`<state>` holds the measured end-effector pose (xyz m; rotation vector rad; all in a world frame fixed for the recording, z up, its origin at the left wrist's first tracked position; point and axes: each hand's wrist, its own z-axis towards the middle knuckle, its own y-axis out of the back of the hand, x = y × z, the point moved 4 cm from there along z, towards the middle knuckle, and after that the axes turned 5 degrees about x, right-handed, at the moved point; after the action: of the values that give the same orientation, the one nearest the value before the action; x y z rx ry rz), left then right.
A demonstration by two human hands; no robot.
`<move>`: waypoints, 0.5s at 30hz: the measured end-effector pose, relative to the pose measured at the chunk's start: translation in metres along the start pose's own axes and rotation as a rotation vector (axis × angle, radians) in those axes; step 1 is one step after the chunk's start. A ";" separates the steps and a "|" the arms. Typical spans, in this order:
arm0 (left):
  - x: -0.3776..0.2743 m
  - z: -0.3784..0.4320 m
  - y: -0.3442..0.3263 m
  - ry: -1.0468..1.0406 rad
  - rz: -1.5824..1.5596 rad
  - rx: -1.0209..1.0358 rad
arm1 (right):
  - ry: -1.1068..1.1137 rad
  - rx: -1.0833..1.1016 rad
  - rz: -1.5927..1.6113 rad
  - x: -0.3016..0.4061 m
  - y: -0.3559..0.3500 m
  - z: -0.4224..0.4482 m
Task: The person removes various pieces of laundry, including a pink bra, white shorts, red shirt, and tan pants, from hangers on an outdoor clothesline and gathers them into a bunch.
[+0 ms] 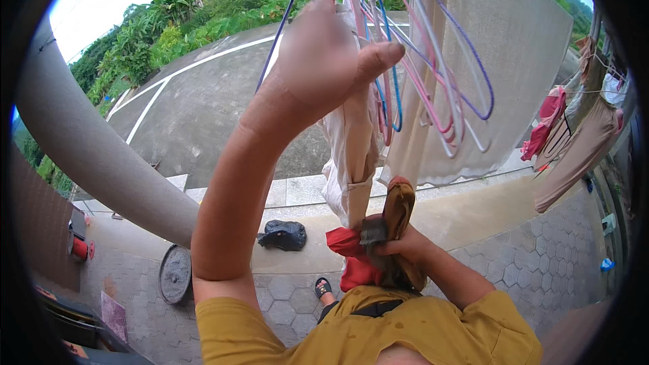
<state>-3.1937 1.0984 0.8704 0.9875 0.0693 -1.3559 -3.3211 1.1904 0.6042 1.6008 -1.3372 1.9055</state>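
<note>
My left hand (324,45) is raised at the top centre beside hanging clothes hangers (395,81) in blue, pink, white and purple. Its thumb points right; the palm is blurred, and whether the fingers hold a hanger or a garment cannot be told. Below it hangs a white and cream garment (350,162). Low in front of my body, my right hand (405,248) grips a bundle of cloth, with a brown garment (398,208) sticking up from it. Dark grey cloth (374,230) and red cloth (360,271) hang next to that hand.
A large pale sheet (497,71) hangs behind the hangers. More laundry (578,152) hangs at the right. A thick round pillar (116,157) curves along the left. A black plastic bag (283,235) and a round basin (175,275) are on the ground.
</note>
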 end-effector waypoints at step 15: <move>0.033 -0.044 0.001 -0.319 0.744 -0.034 | 0.088 -0.288 0.058 0.003 0.052 -0.032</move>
<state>-3.1622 1.1005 0.8252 0.6528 -0.4730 -0.7988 -3.3794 1.1885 0.5861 1.3365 -1.5533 1.7007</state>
